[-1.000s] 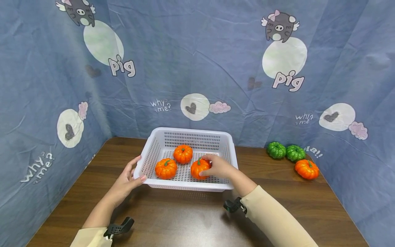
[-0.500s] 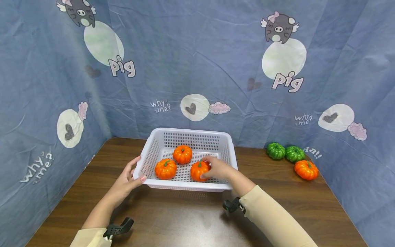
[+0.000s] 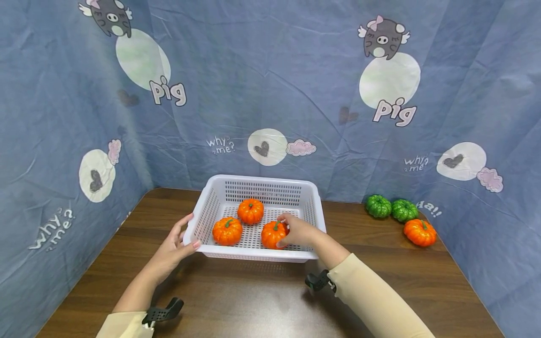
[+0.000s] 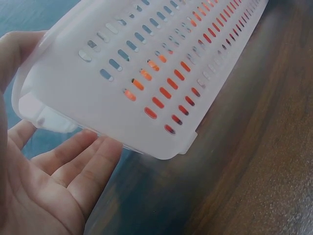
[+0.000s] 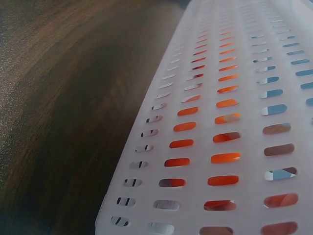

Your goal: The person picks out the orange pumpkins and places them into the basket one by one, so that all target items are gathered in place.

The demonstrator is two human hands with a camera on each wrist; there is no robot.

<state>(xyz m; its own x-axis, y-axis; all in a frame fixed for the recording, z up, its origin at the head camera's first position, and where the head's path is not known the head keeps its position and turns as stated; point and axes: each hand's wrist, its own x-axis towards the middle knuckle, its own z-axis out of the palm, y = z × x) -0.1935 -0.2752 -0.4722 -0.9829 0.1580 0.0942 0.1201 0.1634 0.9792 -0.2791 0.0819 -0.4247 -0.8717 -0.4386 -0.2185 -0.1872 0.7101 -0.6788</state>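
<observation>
In the head view a white slotted plastic basket (image 3: 258, 254) stands on the table, with three orange toy pumpkins inside. My left hand (image 3: 170, 249) holds its left end, thumb at the front corner of the rim; the left wrist view shows fingers (image 4: 90, 161) under the rim. Reaching over the right side, my right hand (image 3: 298, 232) has thumb and fingers curved round the right side of the nearest pumpkin (image 3: 272, 236), which rests on the basket floor. The other pumpkins sit at left (image 3: 227, 231) and behind (image 3: 251, 211). The basket wall mostly hides my right hand in the right wrist view.
Two green pumpkins (image 3: 378, 206) (image 3: 404, 210) and another orange pumpkin (image 3: 420, 232) sit at the table's back right. A blue printed cloth (image 3: 270, 94) hangs close behind the basket and along both sides. The brown wooden table (image 3: 236, 300) extends in front.
The pumpkin in my right hand has come down slightly and its stem has tipped a little. My right thumb has slid to the right along it. The left hand and basket stay put.
</observation>
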